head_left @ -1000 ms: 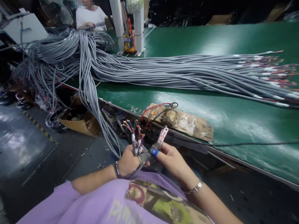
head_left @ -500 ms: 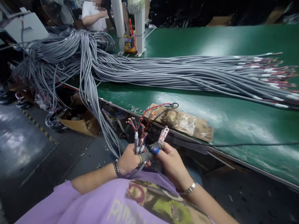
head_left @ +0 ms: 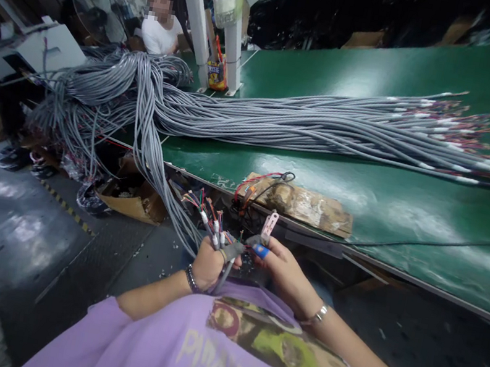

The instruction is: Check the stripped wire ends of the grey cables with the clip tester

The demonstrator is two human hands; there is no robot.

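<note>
My left hand (head_left: 207, 263) is closed around the ends of several grey cables (head_left: 213, 231), whose stripped coloured wires fan up and to the left. My right hand (head_left: 284, 265) sits just beside it, thumb and finger pinched on a small tool with a pink handle (head_left: 268, 225) and a blue-taped fingertip (head_left: 260, 251). Both hands hover close to my chest, in front of the green table's edge (head_left: 355, 255). A grey cable runs from my left fist down across my purple shirt.
A long bundle of grey cables (head_left: 311, 122) lies across the green table and spills over its left end to the floor. A taped cardboard pad (head_left: 305, 203) with wires sits near the table edge. Another person (head_left: 163, 22) sits at the far left. White posts (head_left: 234, 25) stand behind.
My left hand has tilted the cable ends leftward, so the coloured wires now lean left instead of standing upright. The right hand stays pinched on the tool beside it.
</note>
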